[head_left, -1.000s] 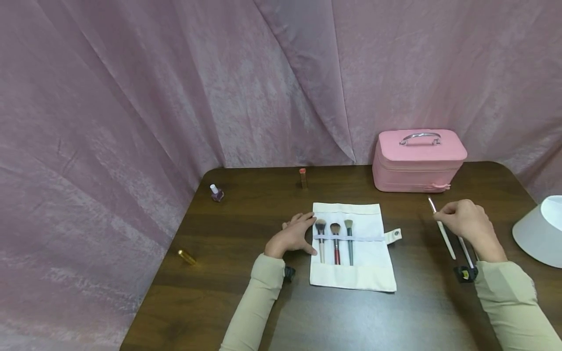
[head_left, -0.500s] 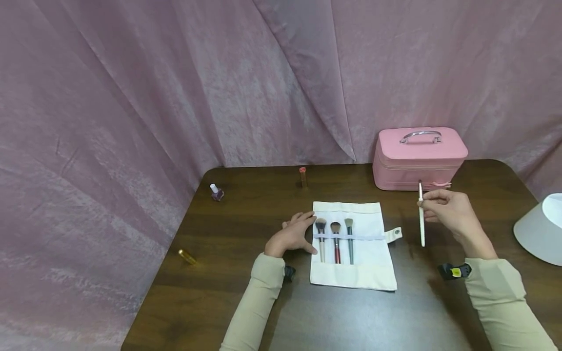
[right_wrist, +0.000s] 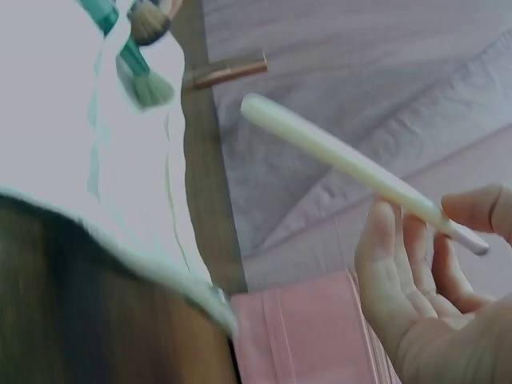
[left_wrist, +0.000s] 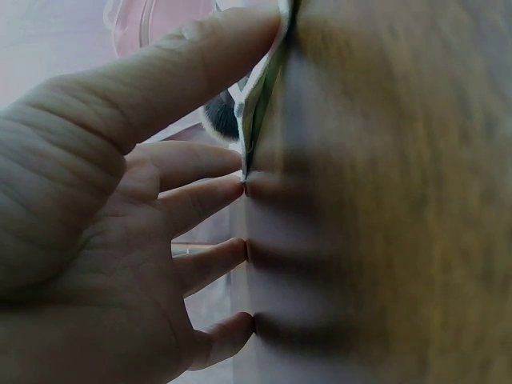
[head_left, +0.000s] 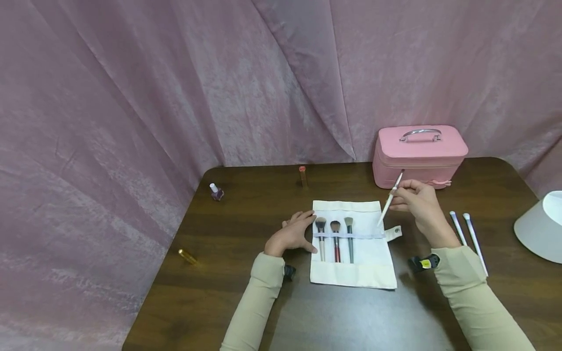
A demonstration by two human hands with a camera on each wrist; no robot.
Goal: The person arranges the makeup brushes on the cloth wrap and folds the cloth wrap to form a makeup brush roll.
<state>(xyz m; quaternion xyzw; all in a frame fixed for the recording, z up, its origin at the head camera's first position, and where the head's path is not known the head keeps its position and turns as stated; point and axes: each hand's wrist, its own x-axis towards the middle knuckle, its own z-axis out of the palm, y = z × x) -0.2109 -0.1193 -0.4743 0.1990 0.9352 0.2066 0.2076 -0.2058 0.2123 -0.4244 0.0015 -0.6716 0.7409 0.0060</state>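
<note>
A white cloth brush roll (head_left: 373, 276) lies unfolded on the wooden table. Three makeup brushes are tucked under its band: a pale-handled brush (head_left: 321, 225), a red-handled brush (head_left: 335, 228) and a green-handled brush (head_left: 349, 224). My left hand (head_left: 293, 236) rests at the roll's left edge, thumb and fingers spread, fingertips down on the edge and the table. Between thumb and fingers, my right hand (head_left: 419, 208) pinches a slim white makeup brush (right_wrist: 336, 158) near its bristle end. The brush tilts over the roll's right side, its handle end pointing down toward the band.
Two more slim brushes (head_left: 475, 241) lie right of my right forearm. A pink case (head_left: 421, 168) stands at the back right, a white lampshade (head_left: 533, 234) at the far right. A lipstick tube (head_left: 303, 178), nail polish bottle (head_left: 217, 194) and gold tube (head_left: 188, 257) are spread behind and left.
My right hand has lifted the slim white brush from the table at right and carried it left to the roll, its handle end tilting left. My left hand has stayed put.
</note>
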